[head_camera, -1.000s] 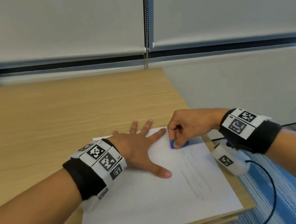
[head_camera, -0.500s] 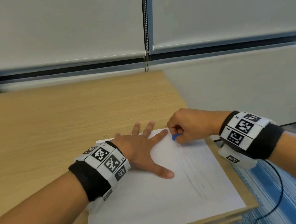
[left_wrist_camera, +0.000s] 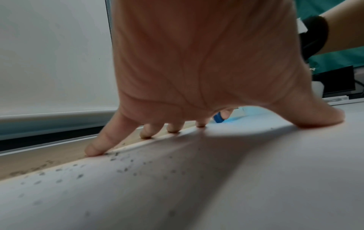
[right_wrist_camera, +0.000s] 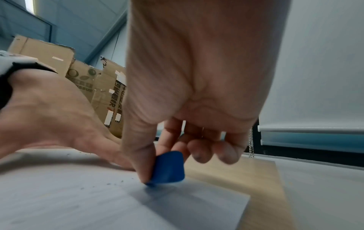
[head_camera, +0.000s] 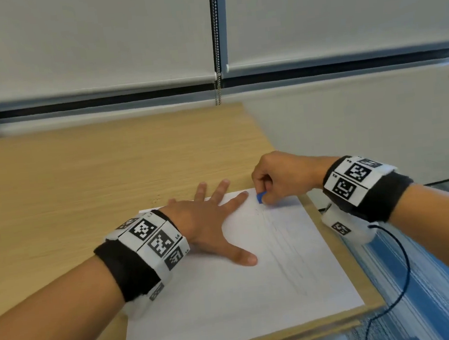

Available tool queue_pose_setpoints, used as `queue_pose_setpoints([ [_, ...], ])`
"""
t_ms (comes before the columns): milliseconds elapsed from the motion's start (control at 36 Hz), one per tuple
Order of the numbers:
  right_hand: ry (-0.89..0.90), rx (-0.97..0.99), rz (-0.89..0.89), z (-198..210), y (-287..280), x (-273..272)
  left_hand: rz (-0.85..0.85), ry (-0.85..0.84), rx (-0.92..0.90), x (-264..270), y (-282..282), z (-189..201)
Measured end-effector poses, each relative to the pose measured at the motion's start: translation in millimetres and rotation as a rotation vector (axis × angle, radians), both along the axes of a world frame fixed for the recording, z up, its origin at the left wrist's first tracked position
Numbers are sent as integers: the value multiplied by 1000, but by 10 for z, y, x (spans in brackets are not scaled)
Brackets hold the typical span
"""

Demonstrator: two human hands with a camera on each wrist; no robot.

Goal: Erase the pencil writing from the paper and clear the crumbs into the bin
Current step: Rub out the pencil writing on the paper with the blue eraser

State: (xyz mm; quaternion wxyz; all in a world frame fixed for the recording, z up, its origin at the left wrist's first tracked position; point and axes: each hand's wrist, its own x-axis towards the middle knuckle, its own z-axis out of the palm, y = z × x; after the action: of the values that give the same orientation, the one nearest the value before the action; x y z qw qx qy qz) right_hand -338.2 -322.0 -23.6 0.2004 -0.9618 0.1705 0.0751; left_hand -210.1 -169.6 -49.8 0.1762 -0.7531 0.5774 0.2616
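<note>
Left hand (head_camera: 209,221) lies palm-down on the paper (head_camera: 231,302), fingers spread, thumb reaching toward 4 o'clock, fingertips (left_wrist_camera: 94,150) at the sheet's far edge. Right hand (head_camera: 285,177), at 2 o'clock from the left, arches over the sheet's far right corner, thumb and forefinger pinching a blue eraser (right_wrist_camera: 169,167) whose lower corner touches the paper; the other fingers curl under the palm. Faint pencil lines (head_camera: 286,246) run toward 5 o'clock. Dark crumbs (left_wrist_camera: 122,163) dot the sheet and the wooden desk (head_camera: 80,179).
</note>
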Motion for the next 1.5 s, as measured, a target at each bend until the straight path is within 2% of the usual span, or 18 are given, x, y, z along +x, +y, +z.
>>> queue_pose_setpoints([
  [56,10,45,-10,-18,28,-23,1,1,2,-3,2,6],
  [167,161,182,64,39,92,-66,4,3,10,-12,5,14],
  [306,27,107,-33,26,-15,-30,-3,-3,20,-18,-1,34],
  [444,179,198,67,46,75,-58,1,-10,22,-21,3,32],
  [556,50,73,-25,33,-17,-30,-3,-11,23,-22,2,32],
  [667,26,-74,48,1,53,-94,-7,-15,23,-18,-1,29],
  [861,-49,203,-94,-88,67,-184,-6,-7,30,-20,-5,39],
  [1000,10,425,48,-127,180,-265,-6,-7,31,-25,-5,44],
  [1056,1,391,48,-122,176,-235,-2,-4,34,-24,-7,45],
  [1167,-137,321,-70,-130,69,-160,-1,0,31,-14,-9,32],
  [1333,78,457,132,-140,122,-206,-5,-16,34,-21,-18,24],
  [1444,-65,363,5,-119,27,-152,-1,1,26,-12,-15,19],
  [1500,-79,389,2,-124,40,-187,-1,-8,27,-18,-13,26],
])
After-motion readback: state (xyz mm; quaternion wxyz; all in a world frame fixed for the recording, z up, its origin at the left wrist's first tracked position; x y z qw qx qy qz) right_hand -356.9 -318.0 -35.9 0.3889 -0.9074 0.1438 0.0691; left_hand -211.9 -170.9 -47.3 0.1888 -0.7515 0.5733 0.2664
